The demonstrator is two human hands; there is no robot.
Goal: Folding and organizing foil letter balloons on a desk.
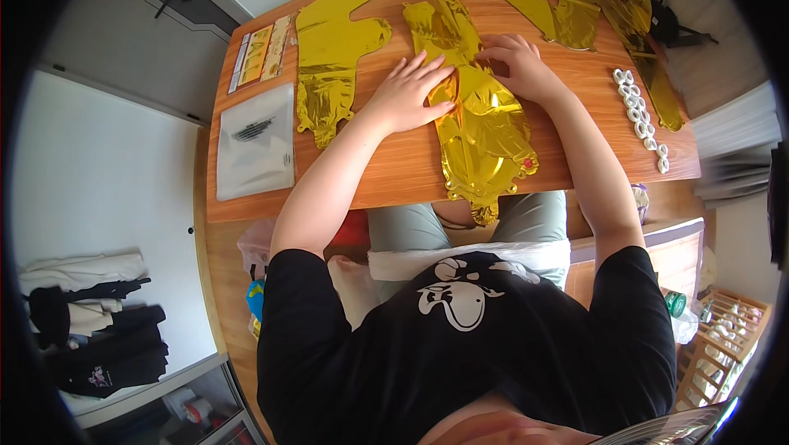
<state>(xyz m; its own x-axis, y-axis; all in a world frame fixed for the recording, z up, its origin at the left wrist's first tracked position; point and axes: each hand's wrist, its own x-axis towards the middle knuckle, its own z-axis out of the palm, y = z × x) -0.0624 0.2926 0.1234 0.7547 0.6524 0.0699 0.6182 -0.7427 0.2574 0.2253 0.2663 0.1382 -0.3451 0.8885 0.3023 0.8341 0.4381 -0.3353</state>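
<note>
A flat, creased gold foil balloon (493, 129) lies lengthwise in front of me, its near end at the table's front edge. My left hand (413, 93) rests on its left side with fingers spread and thumb apart, holding nothing. At its right edge, about halfway up, my right hand (523, 69) has bent fingers closed on the foil; the fingertips are partly hidden. Left of these, another flat gold foil balloon (333, 38) is laid out. A small red spot (528, 164) shows near the lower right edge of the balloon under my hands.
More gold foil balloons (575, 22) lie at the far right. White ring-shaped rolls (633, 108) line the right side of the wooden table (386, 174). A clear plastic bag (255, 153) and a printed card (261, 55) lie at the left. A black device (667, 26) stands at the back right.
</note>
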